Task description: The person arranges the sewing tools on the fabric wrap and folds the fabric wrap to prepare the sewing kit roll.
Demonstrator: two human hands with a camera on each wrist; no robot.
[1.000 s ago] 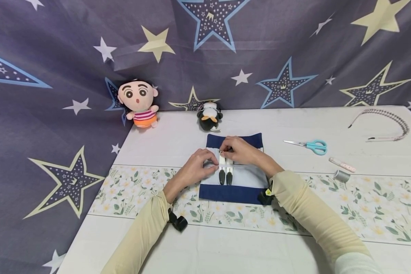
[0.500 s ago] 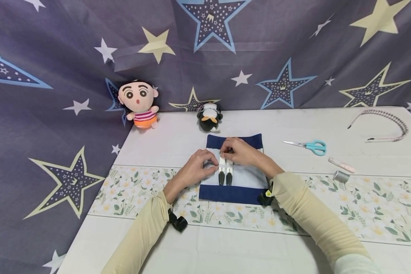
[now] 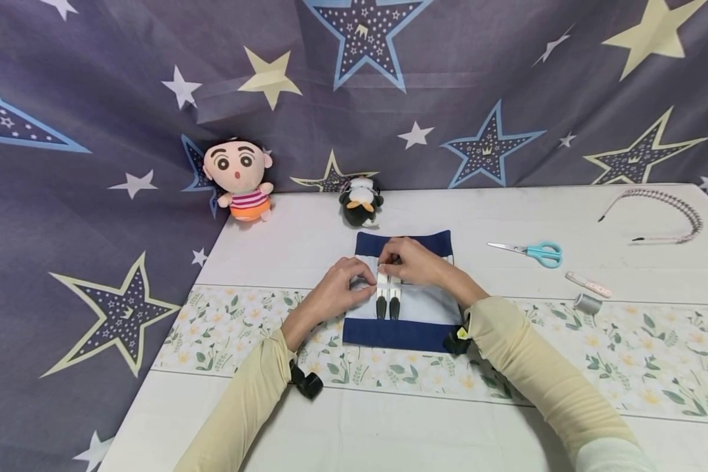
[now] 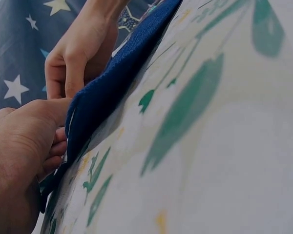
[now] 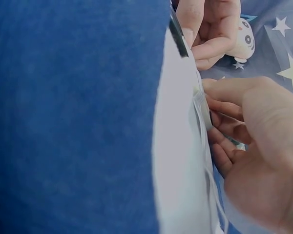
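Pouch spread on table, in from far edge. Left tool and right tool side by side on it, dark ends toward pouch's near edge, strap across both. Right hand pinches left tool's far end. Left hand: fingertips at strap; pinching or pressing, unclear. Step, my reading: seating left tool under strap, or drawing it out. Next likely calls for strap steadied, tool slid lengthwise.
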